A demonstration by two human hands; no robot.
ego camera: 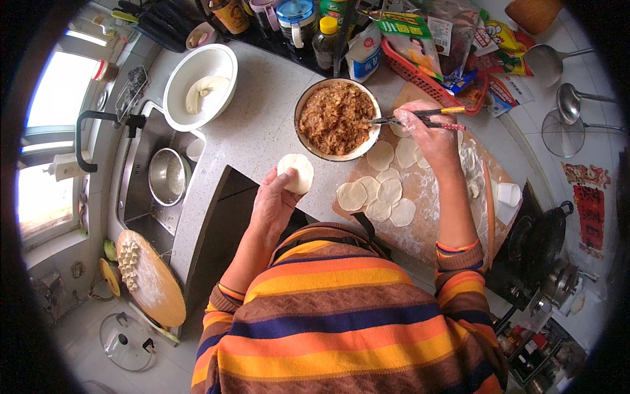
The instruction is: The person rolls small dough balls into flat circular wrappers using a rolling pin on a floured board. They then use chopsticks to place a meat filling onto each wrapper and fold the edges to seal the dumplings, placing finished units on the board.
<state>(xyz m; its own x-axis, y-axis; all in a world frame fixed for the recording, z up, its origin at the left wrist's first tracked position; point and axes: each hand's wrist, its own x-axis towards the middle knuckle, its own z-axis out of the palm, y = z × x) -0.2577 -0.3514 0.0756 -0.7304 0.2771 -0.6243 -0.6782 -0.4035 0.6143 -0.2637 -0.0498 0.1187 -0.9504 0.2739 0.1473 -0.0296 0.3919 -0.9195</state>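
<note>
A round dough wrapper point(298, 175) lies on the fingers of my left hand point(277, 197), with the thumb pressed on its near edge. My right hand point(429, 133), dusted with flour, grips a pair of chopsticks point(428, 119). Their tips reach into the minced filling point(334, 118) at the right side of an enamel bowl point(362, 149). Several more wrappers point(379, 197) lie overlapping on a floured wooden board point(418, 216) below my right forearm. A rolling pin point(488, 212) rests along the board's right side.
At the upper left, a white bowl point(172, 98) holds a piece of dough. Beside it is a sink point(133, 172) with a metal bowl point(170, 177). A round board point(152, 285) carries small dumplings point(129, 263). A red basket point(413, 74) of packets stands behind the board, and a wok point(536, 241) sits far right.
</note>
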